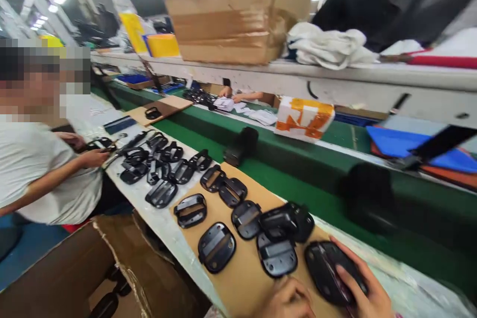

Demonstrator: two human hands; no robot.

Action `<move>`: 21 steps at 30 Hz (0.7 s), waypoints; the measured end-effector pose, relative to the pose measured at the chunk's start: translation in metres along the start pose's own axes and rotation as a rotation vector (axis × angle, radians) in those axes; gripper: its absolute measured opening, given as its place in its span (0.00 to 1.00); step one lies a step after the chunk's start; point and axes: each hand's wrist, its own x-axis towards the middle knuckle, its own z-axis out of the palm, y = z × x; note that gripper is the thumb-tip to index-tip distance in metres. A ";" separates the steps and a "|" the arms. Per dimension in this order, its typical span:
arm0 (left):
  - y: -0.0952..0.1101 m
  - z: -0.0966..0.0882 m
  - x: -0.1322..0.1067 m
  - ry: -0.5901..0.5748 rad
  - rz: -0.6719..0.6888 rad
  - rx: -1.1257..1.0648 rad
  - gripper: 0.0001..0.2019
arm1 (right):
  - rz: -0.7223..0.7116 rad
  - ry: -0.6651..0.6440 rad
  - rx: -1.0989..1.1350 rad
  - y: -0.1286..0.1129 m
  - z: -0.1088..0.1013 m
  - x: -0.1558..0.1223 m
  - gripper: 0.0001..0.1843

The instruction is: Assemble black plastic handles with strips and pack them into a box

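At the bottom right my right hand (367, 290) curls round a black oval plastic part (330, 271) that rests on a brown cardboard sheet (242, 278). My left hand (288, 300) sits just left of it at the frame's bottom edge, fingers curled; whether it holds anything is hidden. Several more black plastic parts (216, 246) lie in a row on the cardboard ahead of my hands, some stacked (285, 221).
A green conveyor belt (298, 169) runs along the right of the bench, carrying two blurred black items (241, 145). A person in a white shirt (40, 174) sits at the left, handling black parts. An open cardboard box (112, 268) stands below. A shelf above holds a box (238, 15) and cloths.
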 end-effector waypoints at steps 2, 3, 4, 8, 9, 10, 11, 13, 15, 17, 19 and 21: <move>0.000 -0.004 -0.002 0.034 0.058 0.087 0.10 | -0.042 0.012 0.005 -0.012 0.007 -0.005 0.32; 0.003 -0.007 -0.003 0.070 0.091 0.132 0.10 | -0.070 0.013 0.009 -0.016 0.011 -0.006 0.30; 0.007 -0.010 -0.004 0.109 0.120 0.171 0.10 | -0.091 0.024 0.016 -0.020 0.014 -0.006 0.29; 0.023 -0.018 -0.005 0.174 0.156 0.197 0.07 | -0.107 0.039 0.054 -0.022 0.016 -0.007 0.27; 0.025 -0.018 -0.005 0.171 0.158 0.186 0.06 | -0.102 0.045 0.075 -0.021 0.015 -0.007 0.27; 0.028 -0.017 -0.007 0.164 0.160 0.166 0.05 | -0.096 0.050 0.105 -0.020 0.014 -0.008 0.26; 0.031 -0.017 -0.010 0.154 0.162 0.139 0.04 | -0.085 0.056 0.142 -0.019 0.013 -0.009 0.26; 0.041 -0.022 -0.019 0.125 0.170 0.082 0.02 | -0.053 0.070 0.212 -0.017 0.013 -0.010 0.26; 0.061 -0.043 -0.027 0.117 0.188 0.065 0.00 | -0.018 0.076 0.236 -0.015 0.013 -0.010 0.27; 0.088 -0.084 -0.031 0.172 0.195 0.139 0.05 | -0.003 0.070 0.204 -0.012 0.013 -0.009 0.28; 0.116 -0.142 -0.026 0.304 0.224 0.288 0.10 | -0.016 0.062 0.160 -0.008 0.014 -0.007 0.29; 0.137 -0.207 -0.010 0.525 0.217 0.494 0.11 | -0.043 0.063 0.134 -0.004 0.014 -0.006 0.29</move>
